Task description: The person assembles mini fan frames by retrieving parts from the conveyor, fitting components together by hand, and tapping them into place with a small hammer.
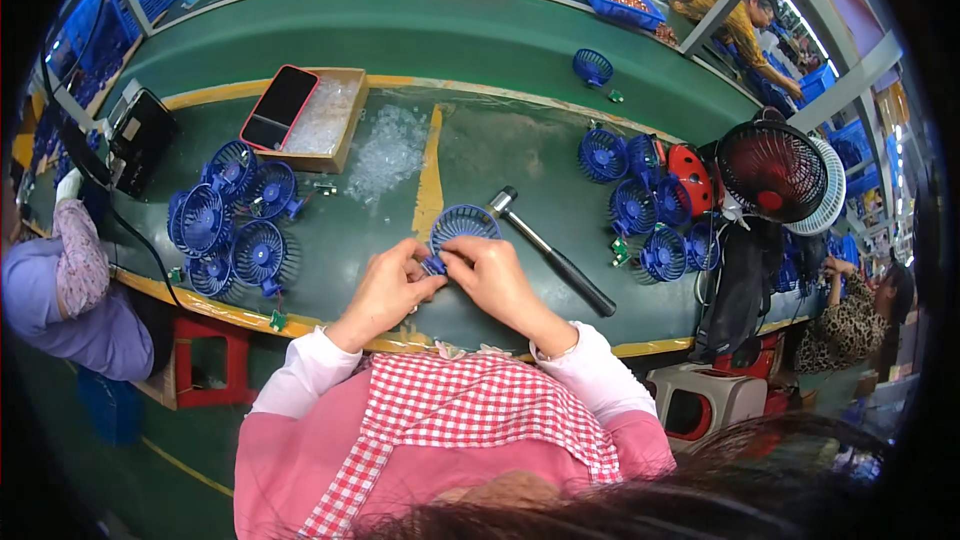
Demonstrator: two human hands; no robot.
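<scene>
A small blue fan housing (465,224) with a round ribbed cage rests before me on the green bench, its neck toward me. My left hand (385,288) pinches that neck from the left, fingers closed. From the other side my right hand (490,275) grips it too, thumb and fingertips pressed together. Whatever small part may sit between the fingertips is hidden. Just right of the fan lies a hammer (550,252) with a metal head and black handle, touched by neither hand.
Blue fan housings (258,252) cluster at left, and more (634,206) at right beside a red desk fan (770,172). Small clear pieces (385,152) are scattered near a cardboard box (350,130) with a phone (281,107) on it. Behind runs a green conveyor belt (400,47). Co-workers sit at both sides.
</scene>
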